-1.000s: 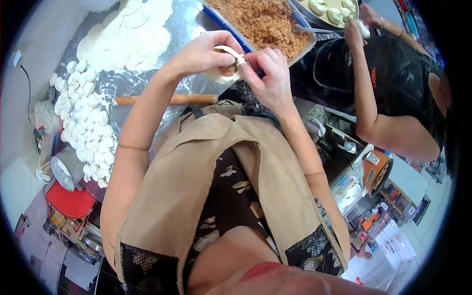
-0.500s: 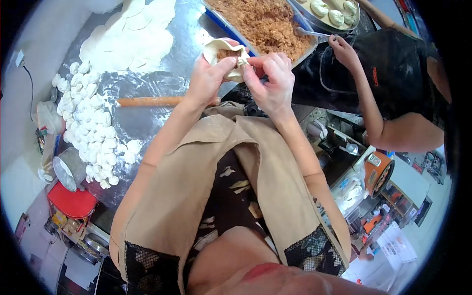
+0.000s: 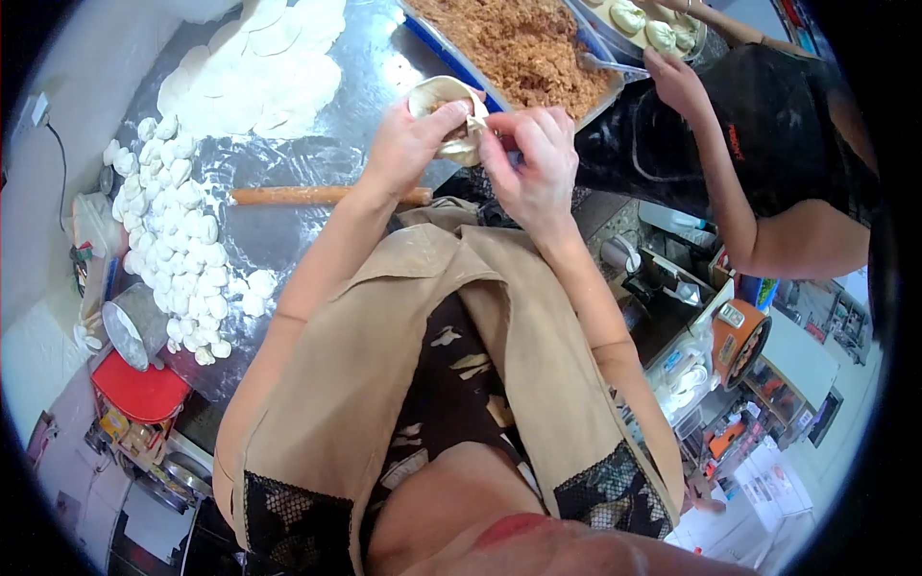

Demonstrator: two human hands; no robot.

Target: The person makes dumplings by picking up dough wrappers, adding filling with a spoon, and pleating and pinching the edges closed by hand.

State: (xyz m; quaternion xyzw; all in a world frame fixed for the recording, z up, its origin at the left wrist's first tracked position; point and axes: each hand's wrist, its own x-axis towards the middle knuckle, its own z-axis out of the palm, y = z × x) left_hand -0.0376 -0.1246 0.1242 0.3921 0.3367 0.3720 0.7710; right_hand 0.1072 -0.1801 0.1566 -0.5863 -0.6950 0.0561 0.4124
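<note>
**Filled dough round held between both your hands**

Your dough wrapper [image 3: 459, 149], soft, pale and cupped, is above the bench [image 3: 279, 165] edge, just beside the blue-edged tray [image 3: 454, 63] of crumbly orange-brown filling [image 3: 523, 58]. The bench is smooth, flour-smeared metal, bearing flat, overlapping dough rounds [image 3: 254, 82], rounded dough lumps [image 3: 178, 240] and a slim, cylindrical rolling pin [image 3: 298, 196].

Your left hand [image 3: 403, 146] is curled around the wrapper, thumb pressed inside over the filling. Your right hand [image 3: 531, 161] pinches the gathered rim between thumb and fingers.

Your left fingers are mostly hidden behind the dough, and the pinched fold is hard to make out. The picture's top edge cuts off the tray.
</note>
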